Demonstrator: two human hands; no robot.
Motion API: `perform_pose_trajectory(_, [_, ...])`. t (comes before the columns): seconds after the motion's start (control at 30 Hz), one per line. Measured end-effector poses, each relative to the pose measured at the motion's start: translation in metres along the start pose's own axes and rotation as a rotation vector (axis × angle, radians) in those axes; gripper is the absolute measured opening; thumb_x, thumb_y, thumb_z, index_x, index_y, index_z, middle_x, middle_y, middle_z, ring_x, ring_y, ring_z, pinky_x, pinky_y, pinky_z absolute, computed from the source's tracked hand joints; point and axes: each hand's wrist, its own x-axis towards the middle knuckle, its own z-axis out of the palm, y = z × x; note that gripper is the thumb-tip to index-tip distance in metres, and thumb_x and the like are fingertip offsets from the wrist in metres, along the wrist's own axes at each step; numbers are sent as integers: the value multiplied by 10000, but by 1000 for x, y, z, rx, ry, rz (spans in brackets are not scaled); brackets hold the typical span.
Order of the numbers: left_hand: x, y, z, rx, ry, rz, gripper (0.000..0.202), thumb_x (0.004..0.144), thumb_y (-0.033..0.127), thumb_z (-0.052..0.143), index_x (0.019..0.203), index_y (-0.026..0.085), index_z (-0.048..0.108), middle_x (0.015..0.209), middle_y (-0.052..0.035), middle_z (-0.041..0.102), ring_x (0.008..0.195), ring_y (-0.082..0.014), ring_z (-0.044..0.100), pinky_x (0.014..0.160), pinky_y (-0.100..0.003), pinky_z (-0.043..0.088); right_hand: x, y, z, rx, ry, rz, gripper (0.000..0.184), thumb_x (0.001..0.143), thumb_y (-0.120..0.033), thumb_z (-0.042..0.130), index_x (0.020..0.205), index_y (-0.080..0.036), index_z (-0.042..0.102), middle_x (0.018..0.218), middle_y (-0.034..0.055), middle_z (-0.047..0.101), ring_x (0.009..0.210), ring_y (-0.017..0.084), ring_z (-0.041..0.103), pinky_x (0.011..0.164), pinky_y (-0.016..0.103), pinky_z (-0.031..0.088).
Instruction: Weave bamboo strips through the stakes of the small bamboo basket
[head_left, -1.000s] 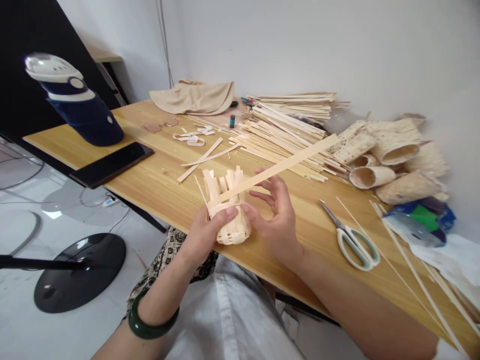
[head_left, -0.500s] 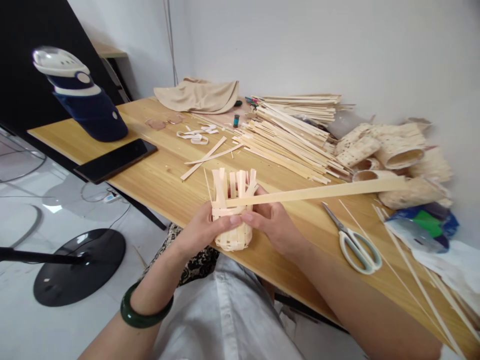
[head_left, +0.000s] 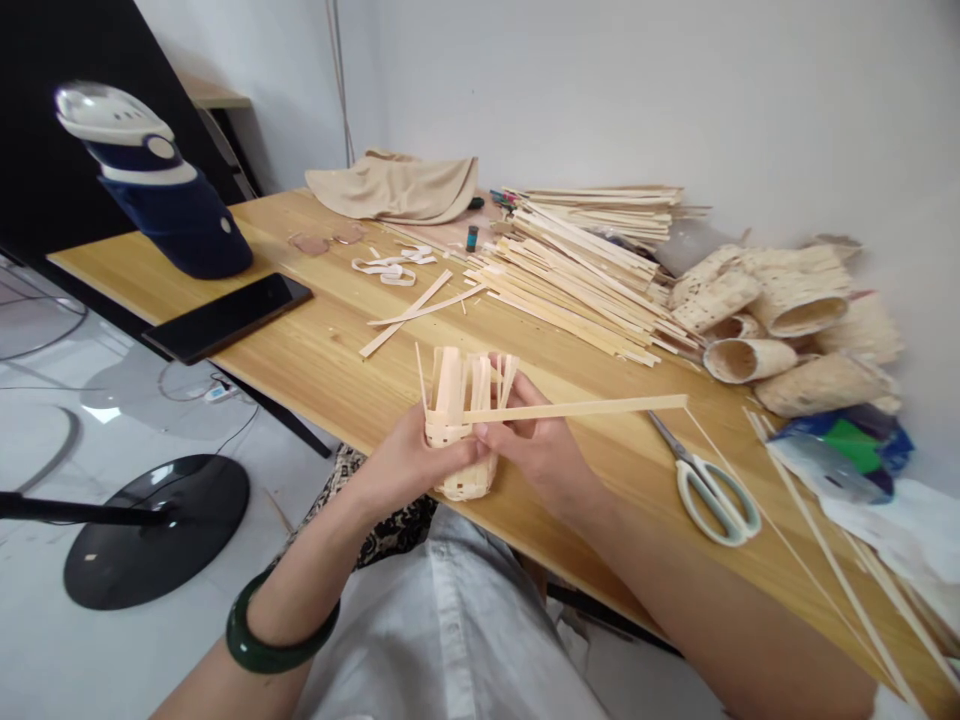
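Observation:
A small woven basket (head_left: pixel 466 480) of pale flat strips stands at the near table edge, its upright strip ends sticking up. My left hand (head_left: pixel 409 450) is closed round its left side, thumb across the front. On the right side my right hand (head_left: pixel 536 440) grips the basket, with the thumb at the front and fingers behind the uprights. One long flat strip (head_left: pixel 592 408) runs across the front near the top of the weave and juts out to the right over the right hand. The fingers behind the basket are partly hidden.
Scissors (head_left: pixel 716 495) lie to the right, beside thin loose strips. Behind are a pile of flat strips (head_left: pixel 577 290) and several woven tubes (head_left: pixel 750 358). A phone (head_left: pixel 232 318) and a blue bottle (head_left: pixel 172 215) are on the left, a beige cloth (head_left: pixel 394 188) at the back.
The long strip's free end has drawn in leftward and sits lower, now ending near the scissors' tips. The basket has turned slightly in my hands, with both hands still holding it.

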Motion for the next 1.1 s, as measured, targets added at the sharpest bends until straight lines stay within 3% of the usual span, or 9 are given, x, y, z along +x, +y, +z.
perform_pose_trajectory(0.1, [-4, -7, 3, -128, 45, -51, 578, 763, 440, 819, 1251, 173, 661, 1135, -100, 769, 986, -264, 716, 801, -313, 565, 1, -4, -1, 3, -10, 33, 807, 740, -289, 811, 1479, -237, 491, 1384, 85, 706, 1281, 284, 671, 1090, 420, 564])
perform_pose_trajectory(0.3, [-6, -11, 5, 1, 89, 5, 352, 741, 351, 810, 1026, 166, 717, 961, -45, 759, 816, -193, 676, 738, -273, 542, 4, -5, -8, -32, 19, 126, 1044, 636, -233, 832, 1569, -240, 365, 1390, 100, 689, 1256, 288, 674, 1074, 454, 569])
perform_pose_trajectory(0.43, [-3, -12, 5, -29, 110, -31, 329, 736, 351, 801, 1003, 166, 749, 866, -28, 759, 746, -184, 672, 676, -261, 539, 5, -2, -7, -47, -38, 98, 924, 687, -275, 846, 1514, -260, 436, 1395, 86, 687, 1264, 270, 671, 1076, 436, 574])
perform_pose_trajectory(0.57, [-3, -22, 6, -148, 139, -15, 365, 783, 416, 803, 1047, 167, 767, 930, -51, 791, 799, -191, 703, 725, -263, 561, 5, -3, -1, -27, -54, 14, 756, 711, -361, 865, 1390, -261, 547, 1403, 88, 683, 1316, 270, 639, 1102, 425, 562])
perform_pose_trajectory(0.7, [-5, -29, 5, -200, 114, -5, 415, 771, 435, 838, 1099, 188, 771, 999, -59, 803, 817, -193, 719, 728, -261, 567, 2, -6, 2, -9, -37, 36, 706, 702, -357, 868, 1342, -269, 583, 1325, 74, 726, 1281, 278, 660, 1042, 419, 595])
perform_pose_trajectory(0.83, [-4, -29, 5, -182, 239, -10, 391, 742, 457, 841, 994, 165, 781, 912, -57, 794, 782, -204, 711, 712, -274, 563, 1, -1, 2, -26, -16, 51, 549, 744, -400, 822, 1241, -256, 639, 1248, 72, 750, 1217, 267, 684, 1008, 404, 600])
perform_pose_trajectory(0.9, [-3, -28, 7, -185, 321, -6, 372, 733, 439, 826, 974, 159, 777, 873, -51, 790, 765, -207, 704, 697, -275, 557, 1, 4, 1, -95, 25, -38, 522, 786, -408, 785, 1260, -260, 626, 1266, 72, 734, 1208, 248, 681, 1011, 397, 591])
perform_pose_trajectory(1.0, [-3, -27, 11, -206, 404, 6, 320, 747, 403, 772, 948, 154, 769, 841, -49, 786, 756, -220, 703, 688, -293, 563, -1, 8, -1, -334, 259, -337, 461, 831, -346, 763, 1255, -257, 607, 1243, 74, 710, 1138, 217, 680, 979, 381, 585])
perform_pose_trajectory(1.1, [-4, -26, 15, -166, 439, 28, 296, 766, 398, 726, 923, 150, 764, 844, -61, 786, 753, -234, 708, 685, -316, 572, -6, 3, -2, -708, 347, -732, 130, 928, -219, 670, 1057, -229, 657, 989, 41, 738, 903, 184, 679, 841, 343, 574])
